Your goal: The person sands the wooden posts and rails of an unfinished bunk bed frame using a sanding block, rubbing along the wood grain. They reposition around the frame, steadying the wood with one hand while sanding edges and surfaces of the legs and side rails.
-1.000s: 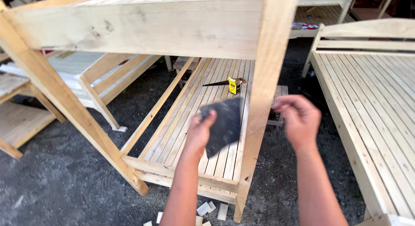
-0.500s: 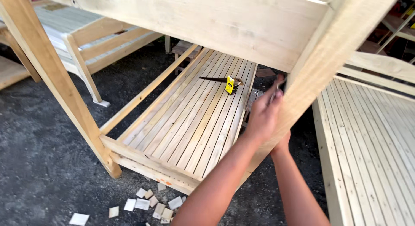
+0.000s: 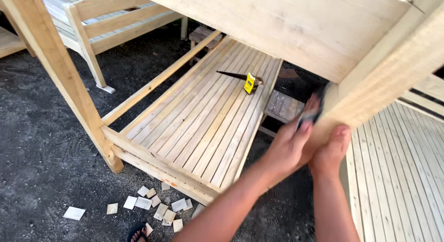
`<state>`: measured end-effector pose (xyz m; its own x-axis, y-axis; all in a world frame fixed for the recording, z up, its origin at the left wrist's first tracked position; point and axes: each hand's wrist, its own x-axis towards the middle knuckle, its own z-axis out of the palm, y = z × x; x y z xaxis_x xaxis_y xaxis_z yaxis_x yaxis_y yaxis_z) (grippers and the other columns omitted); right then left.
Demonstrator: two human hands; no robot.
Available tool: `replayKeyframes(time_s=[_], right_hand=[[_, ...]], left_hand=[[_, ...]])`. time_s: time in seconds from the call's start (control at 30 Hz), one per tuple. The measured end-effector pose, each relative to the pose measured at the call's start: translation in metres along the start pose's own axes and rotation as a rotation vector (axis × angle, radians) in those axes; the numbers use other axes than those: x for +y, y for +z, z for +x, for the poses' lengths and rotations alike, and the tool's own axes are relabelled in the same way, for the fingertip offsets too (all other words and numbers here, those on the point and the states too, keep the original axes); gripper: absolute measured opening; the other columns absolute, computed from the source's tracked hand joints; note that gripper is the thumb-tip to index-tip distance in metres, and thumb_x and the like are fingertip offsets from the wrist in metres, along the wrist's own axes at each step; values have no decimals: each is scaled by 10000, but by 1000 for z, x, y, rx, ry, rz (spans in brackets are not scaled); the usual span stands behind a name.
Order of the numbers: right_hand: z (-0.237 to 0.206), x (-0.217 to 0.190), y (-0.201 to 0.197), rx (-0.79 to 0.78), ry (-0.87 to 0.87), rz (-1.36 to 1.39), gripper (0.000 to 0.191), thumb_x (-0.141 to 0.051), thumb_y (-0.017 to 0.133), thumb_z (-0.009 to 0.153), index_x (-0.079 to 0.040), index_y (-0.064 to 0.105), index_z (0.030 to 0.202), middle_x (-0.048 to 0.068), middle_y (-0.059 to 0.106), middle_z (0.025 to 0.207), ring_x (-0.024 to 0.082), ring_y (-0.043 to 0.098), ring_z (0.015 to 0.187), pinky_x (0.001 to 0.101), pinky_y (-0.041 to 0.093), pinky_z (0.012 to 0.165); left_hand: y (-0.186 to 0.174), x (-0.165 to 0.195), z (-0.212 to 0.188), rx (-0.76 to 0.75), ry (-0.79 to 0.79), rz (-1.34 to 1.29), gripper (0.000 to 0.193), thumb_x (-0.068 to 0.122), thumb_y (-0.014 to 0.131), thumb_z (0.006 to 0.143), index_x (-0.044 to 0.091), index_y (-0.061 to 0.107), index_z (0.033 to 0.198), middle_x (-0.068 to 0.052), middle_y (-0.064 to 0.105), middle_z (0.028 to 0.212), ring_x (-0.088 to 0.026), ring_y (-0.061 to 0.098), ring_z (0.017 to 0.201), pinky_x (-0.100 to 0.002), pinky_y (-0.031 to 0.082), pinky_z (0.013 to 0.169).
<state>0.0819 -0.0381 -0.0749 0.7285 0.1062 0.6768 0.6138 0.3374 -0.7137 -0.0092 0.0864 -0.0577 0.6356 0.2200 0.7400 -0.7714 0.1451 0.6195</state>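
Note:
My left hand [image 3: 284, 152] presses a dark sheet of sandpaper [image 3: 309, 113] flat against the face of a pale wooden post [image 3: 384, 84] that slants across the right of the view. Just beside it, my right hand [image 3: 330, 152] wraps around the lower edge of the same post. Both forearms reach up from the bottom of the frame. The fingers and sandpaper are motion-blurred.
Below lies a slatted wooden bed base [image 3: 199, 117] with a hand saw [image 3: 243, 77] on it. A broad board [image 3: 286, 24] spans above. Another post [image 3: 60, 75] stands left, and small wood offcuts [image 3: 152, 207] lie on dark gravel. More slatted frames [image 3: 397, 177] sit right.
My left hand carried the sandpaper from mid-air onto the post and is rubbing it there. My right hand moved in and took hold of the post. The view has shifted closer and lower.

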Motion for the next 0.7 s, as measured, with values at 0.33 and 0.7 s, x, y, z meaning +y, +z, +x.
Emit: replayKeyframes(time_s=[0.33,0.7], right_hand=[[5,-9,0,24,68,103,945,-763,323,994,-44,287,1607,155,434,1634,290,470,1493,435,369,1269],[3,-31,13,-2,59,192,877,-732,471,1007,-20,413,1516,138,555,1465,257,577,1329,417,465,1158]], left_hand=[[29,-16,28,88,-254,-103,556,361,364,1162,-51,486,1514,-248,578,1492,-208,550,1312,-376,421,1157],[27,-11,31,175,-360,183,579,434,374,1121,-50,670,1239,-185,741,1108,-242,676,1031,-404,513,930]])
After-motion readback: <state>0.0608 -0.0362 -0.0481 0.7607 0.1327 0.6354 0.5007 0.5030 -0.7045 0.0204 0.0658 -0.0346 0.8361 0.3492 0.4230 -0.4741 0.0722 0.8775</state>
